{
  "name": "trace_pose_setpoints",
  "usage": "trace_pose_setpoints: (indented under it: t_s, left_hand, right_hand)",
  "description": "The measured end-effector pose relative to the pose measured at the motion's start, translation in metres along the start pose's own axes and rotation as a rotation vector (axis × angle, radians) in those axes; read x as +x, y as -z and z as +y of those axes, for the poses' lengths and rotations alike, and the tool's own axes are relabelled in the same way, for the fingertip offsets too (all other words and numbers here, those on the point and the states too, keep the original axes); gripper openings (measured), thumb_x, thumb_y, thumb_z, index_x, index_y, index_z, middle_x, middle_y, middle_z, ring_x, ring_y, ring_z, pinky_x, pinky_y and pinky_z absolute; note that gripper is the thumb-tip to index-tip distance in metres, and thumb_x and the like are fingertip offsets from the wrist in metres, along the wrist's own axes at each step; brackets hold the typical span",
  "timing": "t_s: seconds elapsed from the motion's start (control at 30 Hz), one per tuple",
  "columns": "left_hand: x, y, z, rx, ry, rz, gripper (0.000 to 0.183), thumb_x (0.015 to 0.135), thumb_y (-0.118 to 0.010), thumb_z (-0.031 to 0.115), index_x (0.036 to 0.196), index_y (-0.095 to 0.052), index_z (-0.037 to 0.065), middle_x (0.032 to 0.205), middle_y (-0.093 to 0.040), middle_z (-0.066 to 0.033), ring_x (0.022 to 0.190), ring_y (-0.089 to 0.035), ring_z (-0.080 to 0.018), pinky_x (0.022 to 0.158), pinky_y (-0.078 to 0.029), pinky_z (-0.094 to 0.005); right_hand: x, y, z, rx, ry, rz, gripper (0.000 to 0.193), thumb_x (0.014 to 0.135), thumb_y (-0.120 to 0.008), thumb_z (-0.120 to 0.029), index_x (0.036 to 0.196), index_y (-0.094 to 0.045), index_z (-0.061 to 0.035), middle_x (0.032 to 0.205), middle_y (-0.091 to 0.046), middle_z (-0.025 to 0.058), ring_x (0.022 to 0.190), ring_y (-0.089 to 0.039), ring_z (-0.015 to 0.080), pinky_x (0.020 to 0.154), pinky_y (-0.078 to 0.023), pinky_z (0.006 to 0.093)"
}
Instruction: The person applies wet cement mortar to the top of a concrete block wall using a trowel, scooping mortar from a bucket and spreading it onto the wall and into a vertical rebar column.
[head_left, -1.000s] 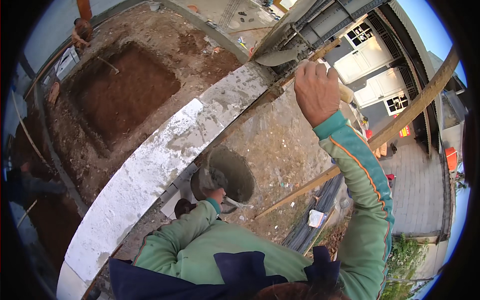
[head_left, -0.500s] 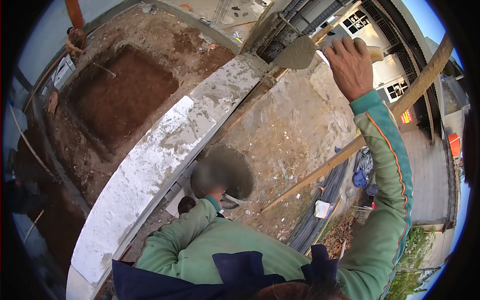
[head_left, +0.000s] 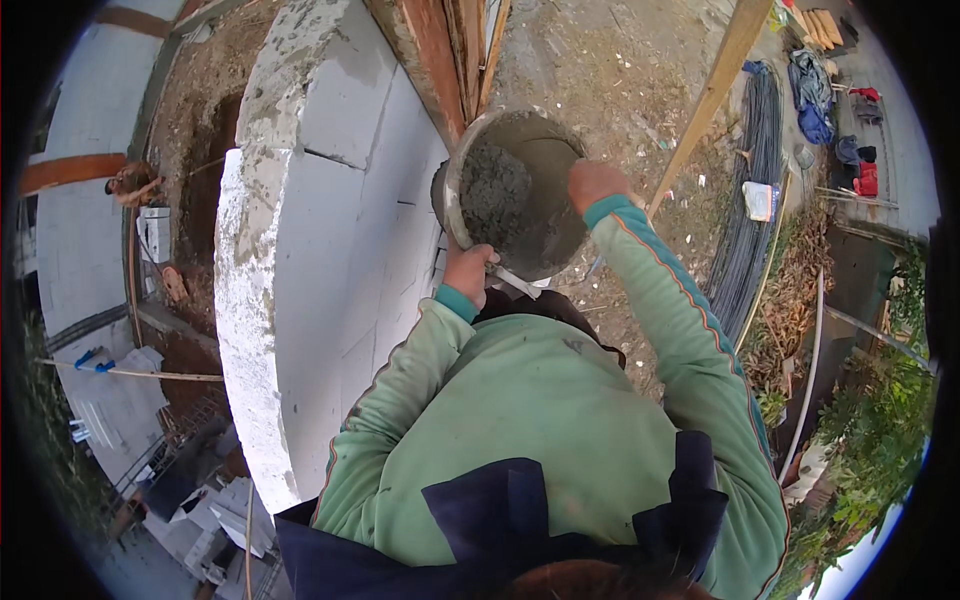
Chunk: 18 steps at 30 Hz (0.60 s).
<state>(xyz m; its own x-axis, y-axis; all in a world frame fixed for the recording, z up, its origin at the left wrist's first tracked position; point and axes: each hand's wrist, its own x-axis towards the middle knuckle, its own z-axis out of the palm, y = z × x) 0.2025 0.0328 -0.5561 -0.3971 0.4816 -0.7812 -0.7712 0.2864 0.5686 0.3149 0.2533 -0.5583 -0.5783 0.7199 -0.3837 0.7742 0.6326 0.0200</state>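
one risk: left hand curls tight around pale slender handle, right hand curled, hold hidden; uneven pull could tip round grey bucket, spilling lumpy grey mortar.

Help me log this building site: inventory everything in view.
Round stained bucket: 1, grey, upper centre
Wet mortar: 1 heap, grey, inside bucket
Block wall: 1, white, left of bucket
Rough timbers: several, brown, top centre
Straight wooden pole: 1, tan, upper right
Thin rods: 1 bundle, dark, right
Small packet: 1, mostly white, on rods
Leafy plants: several, green, right
Another person: 1, colours unclear, far left
Left hand and right hand: 2, green-sleeved, at bucket's rim
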Motion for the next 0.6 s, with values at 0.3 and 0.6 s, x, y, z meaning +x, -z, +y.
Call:
trace_pose_setpoints:
  t_s: [0.3, 0.6]
  left_hand:
    - [-0.044, -0.02, 0.061, 0.369, -0.271, -0.239, 0.042, 0.074, -0.055, -0.002, 0.116, -0.053, 0.002, 0.092, -0.061, -0.0064, 0.08, -0.059, -0.0188, 0.066, -0.048, -0.0323]
    - [-0.036, -0.013, 0.043, 0.507, -0.49, -0.212, 0.068, 0.07, -0.054, -0.001, 0.137, -0.04, 0.001, 0.113, -0.058, -0.0116, 0.096, -0.059, -0.0213, 0.076, -0.05, -0.0325]
  right_hand:
    - [-0.024, -0.003, 0.02, 0.331, 0.164, 0.059, 0.023, 0.085, -0.057, -0.022, 0.091, -0.068, -0.0027, 0.088, -0.071, 0.0182, 0.082, -0.07, 0.0375, 0.072, -0.055, 0.0485]
    - [-0.063, 0.04, 0.037, 0.243, -0.018, 0.086, 0.019, 0.088, -0.058, -0.019, 0.082, -0.067, -0.0036, 0.088, -0.069, 0.0201, 0.087, -0.068, 0.035, 0.076, -0.054, 0.048]
